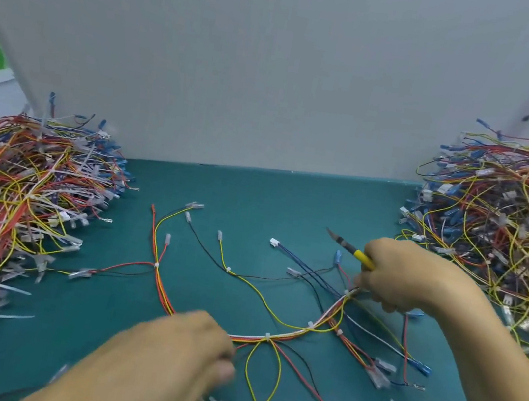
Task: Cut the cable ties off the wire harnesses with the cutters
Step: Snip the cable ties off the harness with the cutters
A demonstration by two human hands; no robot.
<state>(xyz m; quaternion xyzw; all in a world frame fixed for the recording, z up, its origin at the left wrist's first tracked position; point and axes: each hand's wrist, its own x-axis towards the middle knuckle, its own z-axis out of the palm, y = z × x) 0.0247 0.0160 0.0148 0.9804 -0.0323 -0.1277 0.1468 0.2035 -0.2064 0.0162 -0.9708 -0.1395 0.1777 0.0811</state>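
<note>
Single head cam, wide-angle, looked fwd & down at the green table (pixel 221 200) from close above. Grey wall (pixel 277 63) filled the top half. Left harness pile (pixel 14 195) & right harness pile (pixel 503 217) ran off the frame edges.

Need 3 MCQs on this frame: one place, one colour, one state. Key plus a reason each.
1. The cutters are in: A) right hand B) left hand C) neither hand.
2. Cutter handle colour: A) red B) yellow C) blue.
3. Left hand: A) flat, open B) grips the harness C) curled, empty.
Key: 1 A, its fingers wrap the handle; 2 B, yellow shows beside the fist; 3 B, its fingers curl round the wire trunk.
</note>
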